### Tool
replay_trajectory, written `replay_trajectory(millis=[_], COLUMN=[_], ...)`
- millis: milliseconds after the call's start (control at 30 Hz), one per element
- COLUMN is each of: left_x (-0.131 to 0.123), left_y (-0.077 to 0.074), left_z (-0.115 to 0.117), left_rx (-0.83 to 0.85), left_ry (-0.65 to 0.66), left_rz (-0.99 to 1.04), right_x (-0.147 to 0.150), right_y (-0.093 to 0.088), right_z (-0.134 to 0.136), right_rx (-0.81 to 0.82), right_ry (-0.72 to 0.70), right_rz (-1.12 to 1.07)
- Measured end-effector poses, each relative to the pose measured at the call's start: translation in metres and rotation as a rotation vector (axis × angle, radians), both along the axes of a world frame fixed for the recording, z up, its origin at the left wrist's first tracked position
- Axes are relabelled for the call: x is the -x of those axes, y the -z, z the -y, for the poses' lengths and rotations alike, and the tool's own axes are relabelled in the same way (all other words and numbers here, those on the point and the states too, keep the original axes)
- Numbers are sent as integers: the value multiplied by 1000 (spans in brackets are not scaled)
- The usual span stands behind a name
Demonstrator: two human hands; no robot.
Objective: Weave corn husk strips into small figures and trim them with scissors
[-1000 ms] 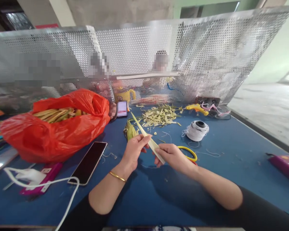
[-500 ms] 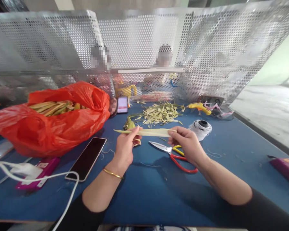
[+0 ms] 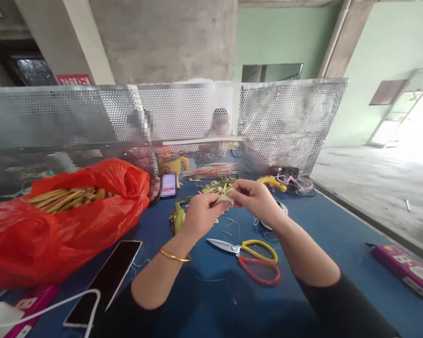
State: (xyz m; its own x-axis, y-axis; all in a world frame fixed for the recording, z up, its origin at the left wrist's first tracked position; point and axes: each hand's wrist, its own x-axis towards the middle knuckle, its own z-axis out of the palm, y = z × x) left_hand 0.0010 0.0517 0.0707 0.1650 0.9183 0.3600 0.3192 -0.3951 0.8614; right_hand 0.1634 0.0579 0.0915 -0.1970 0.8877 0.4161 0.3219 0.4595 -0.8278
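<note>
A pale strip of leaf, like corn husk (image 3: 224, 199), is folded small between my two hands. My left hand (image 3: 201, 213) pinches it from the left with thumb and fingers. From the other side, the fingertips of my right hand (image 3: 255, 199) grip its upper edge. Scissors (image 3: 237, 249) with one yellow and one red handle lie splayed on the blue table below my hands. A green husk bundle (image 3: 178, 217) rests just left of my left hand. Behind my right wrist a white thread spool (image 3: 282, 207) is mostly hidden. Cut husk scraps (image 3: 216, 185) are heaped beyond my fingers.
A red plastic bag (image 3: 102, 225) of husk strips fills the left side. A dark phone (image 3: 107, 277), a white cable (image 3: 63, 305) and a purple power strip (image 3: 402, 267) lie about. A yellow glue gun (image 3: 273, 183) sits near the perforated screen (image 3: 282, 122); people are behind it.
The husk strip, stretched flat between my hands before, is now folded up small. My hands have come together. The view has tilted up, showing more wall.
</note>
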Motion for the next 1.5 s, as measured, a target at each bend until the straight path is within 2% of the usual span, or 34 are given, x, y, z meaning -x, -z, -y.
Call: replay_trajectory(millis=[133,233,367,500,700,867,1233,1500], left_x=[-2,-7,-18,-22,-14,-9,-4,-2], left_y=[12,18,22,21,19,18,11,16], left_z=[-5,-6,-3,1,-2,-5,-4,-7], left_rx=[188,336,379,361,106,120,193,86], left_ry=[-89,-88,-65,-39,-94,-122,-42,-51], left_rz=[384,649,792,744,627,550,463,363], right_x=[10,16,26,25,19,23,20,20], right_y=[7,16,30,34,23,24,28,26], right_z=[-3,-5,-7,-7,-2,1,-3,-1], right_rx=[14,57,75,59,91,16,-52,-77], right_ry=[147,124,85,103,-15,33,78,73], right_rz=[-266,-311,-324,-344,-163,-210,-141,-91])
